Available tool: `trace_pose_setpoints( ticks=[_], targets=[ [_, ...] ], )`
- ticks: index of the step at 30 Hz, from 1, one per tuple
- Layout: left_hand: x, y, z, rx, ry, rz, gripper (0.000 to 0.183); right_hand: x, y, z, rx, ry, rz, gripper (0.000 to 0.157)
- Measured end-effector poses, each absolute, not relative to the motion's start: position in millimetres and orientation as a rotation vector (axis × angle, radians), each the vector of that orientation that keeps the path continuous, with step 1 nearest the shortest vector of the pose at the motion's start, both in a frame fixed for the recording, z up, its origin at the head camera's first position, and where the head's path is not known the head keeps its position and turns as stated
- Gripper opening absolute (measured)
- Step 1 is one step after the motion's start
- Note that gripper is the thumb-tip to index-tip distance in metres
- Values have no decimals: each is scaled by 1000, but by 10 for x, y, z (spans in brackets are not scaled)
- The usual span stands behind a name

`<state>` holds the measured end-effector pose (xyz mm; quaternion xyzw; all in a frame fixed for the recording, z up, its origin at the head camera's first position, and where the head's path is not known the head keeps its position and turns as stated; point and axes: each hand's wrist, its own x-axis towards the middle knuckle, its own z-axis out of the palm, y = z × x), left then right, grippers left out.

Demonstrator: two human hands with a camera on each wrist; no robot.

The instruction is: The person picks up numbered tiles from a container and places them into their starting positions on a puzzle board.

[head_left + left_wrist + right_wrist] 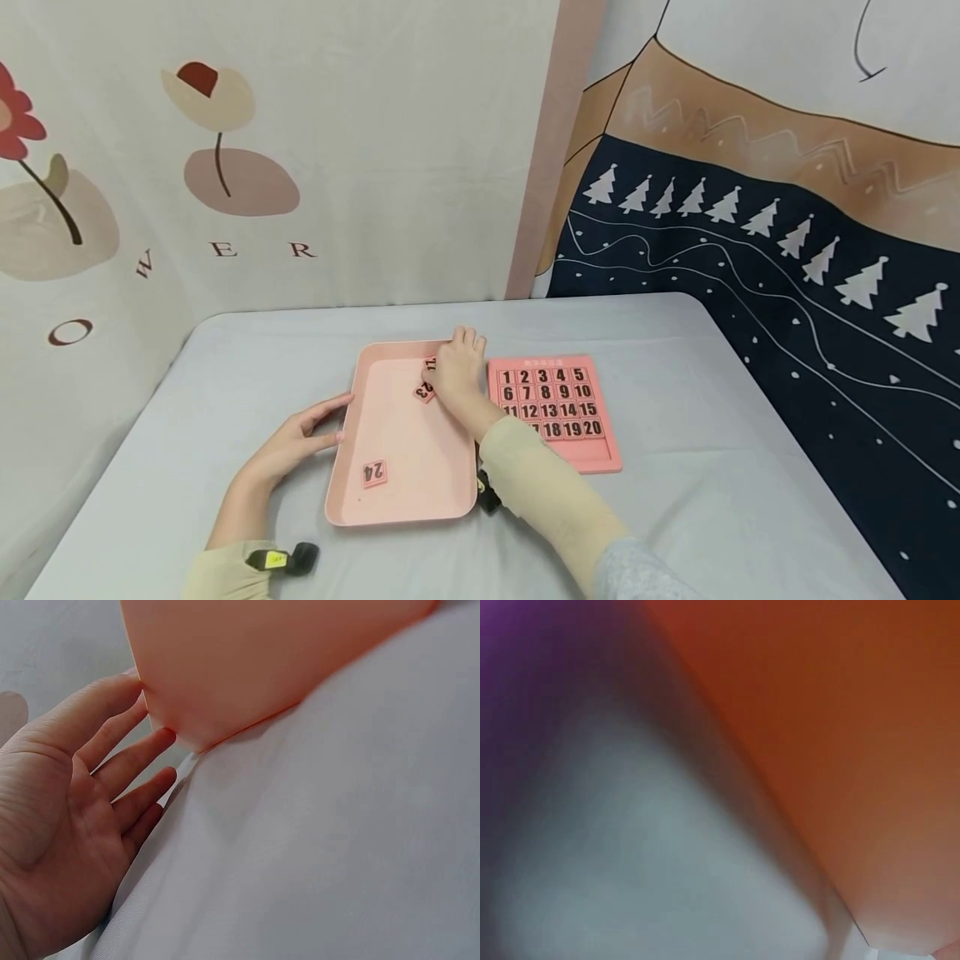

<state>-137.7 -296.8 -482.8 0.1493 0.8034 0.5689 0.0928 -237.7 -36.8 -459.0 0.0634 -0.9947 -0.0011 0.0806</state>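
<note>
A pink tray (pixel 397 433) lies on the table with loose number tiles in it. My left hand (pixel 296 442) rests at the tray's left side, its extended fingers touching the outer wall; the left wrist view shows the same hand (pixel 82 780) against the tray (pixel 217 660). Over the tray's upper right corner, my right hand (pixel 459 375) reaches down among the tiles. Tile 23 (pixel 423 392) lies beside its thumb side, and another tile (pixel 430 363) is partly covered. Whether its hidden fingertips pinch a tile, I cannot tell. Tile 24 (pixel 374 473) lies upside down near the tray's front.
Right of the tray lies a pink number board (pixel 577 457) with rows of tiles from 1 to 20, partly covered by my right forearm. A white cloth (pixel 697 467) covers the table. Printed curtains (pixel 405 167) hang behind it. The right wrist view is mostly blurred.
</note>
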Motion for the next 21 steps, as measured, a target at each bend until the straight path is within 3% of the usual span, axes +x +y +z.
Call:
trace_pose_setpoints(
  ticks=[7, 14, 21],
  targets=[
    [-1387, -2974, -4818, 460, 2379, 1693, 57, -2318, -285, -4487, 261, -2918, 128, 46],
    [-1381, -2961, -4795, 457, 2386, 1695, 58, -2110, -73, -4180, 434, -2833, 397, 29],
    [-1367, -2964, -4804, 452, 2386, 1694, 58, -1898, 253, -3971, 628, -2738, 506, 27]
  ],
)
